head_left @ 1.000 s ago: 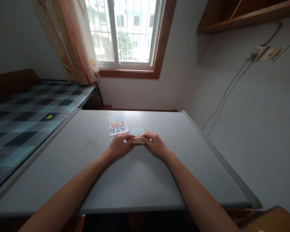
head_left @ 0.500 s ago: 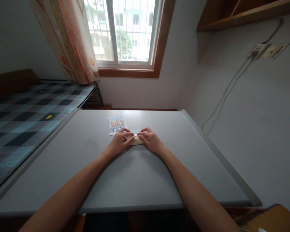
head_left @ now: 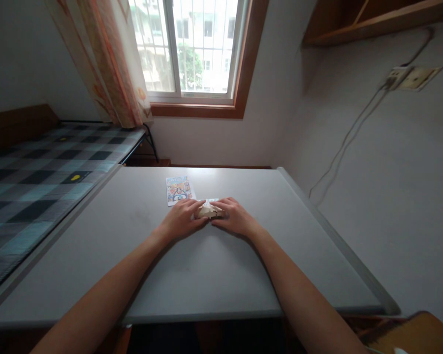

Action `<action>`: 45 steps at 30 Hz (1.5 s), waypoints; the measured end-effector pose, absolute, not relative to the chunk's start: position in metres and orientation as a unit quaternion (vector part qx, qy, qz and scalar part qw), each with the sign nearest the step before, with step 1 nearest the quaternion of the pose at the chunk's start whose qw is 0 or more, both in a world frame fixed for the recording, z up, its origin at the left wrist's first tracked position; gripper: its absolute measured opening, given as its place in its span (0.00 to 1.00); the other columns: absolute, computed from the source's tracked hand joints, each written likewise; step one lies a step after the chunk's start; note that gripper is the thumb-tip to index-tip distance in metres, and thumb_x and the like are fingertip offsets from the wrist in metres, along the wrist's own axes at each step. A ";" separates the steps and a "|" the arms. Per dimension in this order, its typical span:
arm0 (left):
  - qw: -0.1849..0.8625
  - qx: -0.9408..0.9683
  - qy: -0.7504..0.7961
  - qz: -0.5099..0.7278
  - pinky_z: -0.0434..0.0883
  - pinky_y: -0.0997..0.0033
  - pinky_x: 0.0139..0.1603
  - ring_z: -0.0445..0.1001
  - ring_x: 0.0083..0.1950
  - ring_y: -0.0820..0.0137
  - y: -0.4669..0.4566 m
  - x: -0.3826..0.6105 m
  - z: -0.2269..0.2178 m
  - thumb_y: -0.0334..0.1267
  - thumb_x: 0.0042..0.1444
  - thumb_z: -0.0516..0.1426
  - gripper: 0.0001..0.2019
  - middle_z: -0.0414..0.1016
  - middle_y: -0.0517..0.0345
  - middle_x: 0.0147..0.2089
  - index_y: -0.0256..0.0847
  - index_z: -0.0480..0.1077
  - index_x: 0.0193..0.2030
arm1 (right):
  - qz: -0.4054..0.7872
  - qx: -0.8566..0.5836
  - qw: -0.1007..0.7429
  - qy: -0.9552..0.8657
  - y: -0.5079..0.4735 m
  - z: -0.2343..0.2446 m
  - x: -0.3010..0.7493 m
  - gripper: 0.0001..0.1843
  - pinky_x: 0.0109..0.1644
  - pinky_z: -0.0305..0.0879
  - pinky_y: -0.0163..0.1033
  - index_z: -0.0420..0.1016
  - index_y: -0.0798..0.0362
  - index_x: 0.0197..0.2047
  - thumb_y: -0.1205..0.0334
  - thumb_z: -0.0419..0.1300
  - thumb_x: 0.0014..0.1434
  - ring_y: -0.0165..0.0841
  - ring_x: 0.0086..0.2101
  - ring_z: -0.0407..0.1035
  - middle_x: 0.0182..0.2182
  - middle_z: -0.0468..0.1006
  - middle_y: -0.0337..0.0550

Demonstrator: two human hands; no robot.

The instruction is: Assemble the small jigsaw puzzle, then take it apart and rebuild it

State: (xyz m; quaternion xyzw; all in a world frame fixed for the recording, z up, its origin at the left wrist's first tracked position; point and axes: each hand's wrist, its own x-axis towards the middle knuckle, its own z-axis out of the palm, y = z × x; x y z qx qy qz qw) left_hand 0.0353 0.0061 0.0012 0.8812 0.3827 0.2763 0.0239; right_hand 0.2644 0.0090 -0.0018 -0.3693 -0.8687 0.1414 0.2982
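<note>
A small heap of pale cream pieces with uneven edges, which look like jigsaw puzzle pieces (head_left: 210,211), lies on the table in front of me. My left hand (head_left: 184,215) curls round its left side, fingers at the back and thumb at the front. From the right, my right hand (head_left: 233,214) cups it the same way, so the heap sits pressed between both hands. Just behind the fingers shows a strip of a light-blue printed sheet (head_left: 211,200), mostly hidden. Beyond my left hand lies a colourful picture card (head_left: 178,189) with a blue cartoon figure.
The grey-white table (head_left: 206,275) has raised edges left and right. A bed with a checked cover (head_left: 59,157) adjoins it on the left. Behind are a barred window and a curtain (head_left: 110,64). A cable (head_left: 343,142) hangs on the right wall, and a chair (head_left: 417,334) stands at lower right.
Both thumbs have come down to the front of the heap, and the hands have settled lower around its sides. More of the pieces' front now shows between them.
</note>
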 end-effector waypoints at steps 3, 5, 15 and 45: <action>0.049 0.862 0.409 0.296 0.69 0.59 0.48 0.75 0.45 0.59 0.006 0.036 0.001 0.47 0.58 0.57 0.22 0.78 0.47 0.45 0.38 0.69 0.56 | 0.181 -0.380 0.323 -0.848 0.008 -0.001 0.264 0.25 0.52 0.64 0.46 0.72 0.49 0.53 0.61 0.66 0.51 0.39 0.46 0.67 0.44 0.76 0.46; 0.068 0.855 0.416 0.301 0.69 0.59 0.48 0.76 0.45 0.59 0.006 0.036 0.001 0.48 0.58 0.56 0.22 0.78 0.48 0.44 0.39 0.69 0.56 | 0.219 -0.398 0.350 -0.819 0.008 -0.001 0.264 0.19 0.50 0.64 0.44 0.73 0.49 0.50 0.61 0.64 0.54 0.37 0.43 0.69 0.42 0.77 0.44; 0.171 0.763 0.425 0.456 0.72 0.61 0.47 0.72 0.46 0.65 0.016 0.040 -0.013 0.40 0.52 0.63 0.32 0.70 0.50 0.49 0.45 0.59 0.63 | 0.420 -0.445 0.511 -0.603 0.019 -0.001 0.257 0.19 0.32 0.66 0.36 0.74 0.53 0.41 0.52 0.66 0.47 0.32 0.31 0.70 0.34 0.78 0.41; 0.572 0.446 0.382 0.574 0.74 0.64 0.43 0.76 0.44 0.64 0.007 0.059 0.000 0.43 0.40 0.69 0.33 0.75 0.52 0.47 0.42 0.62 0.54 | 0.634 -0.387 0.551 -0.380 0.001 -0.003 0.230 0.21 0.35 0.69 0.35 0.69 0.52 0.38 0.52 0.69 0.44 0.31 0.32 0.73 0.33 0.78 0.39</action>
